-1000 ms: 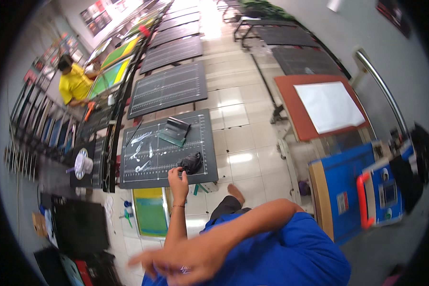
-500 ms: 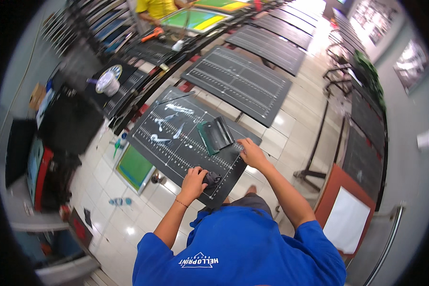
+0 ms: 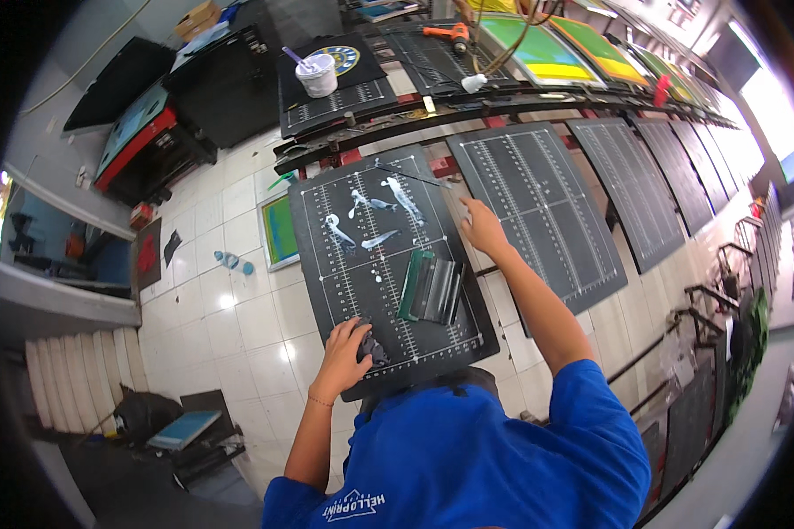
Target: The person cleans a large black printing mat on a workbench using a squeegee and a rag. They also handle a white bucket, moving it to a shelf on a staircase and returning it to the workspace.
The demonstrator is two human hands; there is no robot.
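My left hand is closed on a crumpled dark cloth at the near left corner of the black printing board. My right hand is off the board's right edge, index finger stretched out, nothing seen in it. Beyond that finger a thin dark rod lies slantwise across the far right corner of the board. A squeegee with a green side and a dark handle lies on the board, between my hands. Several smears of white paste mark the board's far half.
More ruled black boards stretch away to the right. Behind the rail stand a white tub with a stick, an orange heat gun and green-and-yellow framed screens. Another framed screen leans low on the left; a bottle lies on the tiled floor.
My view has turned left. The right hand has moved from beside the squeegee to farther along the board's right edge. The left hand stays on the cloth.
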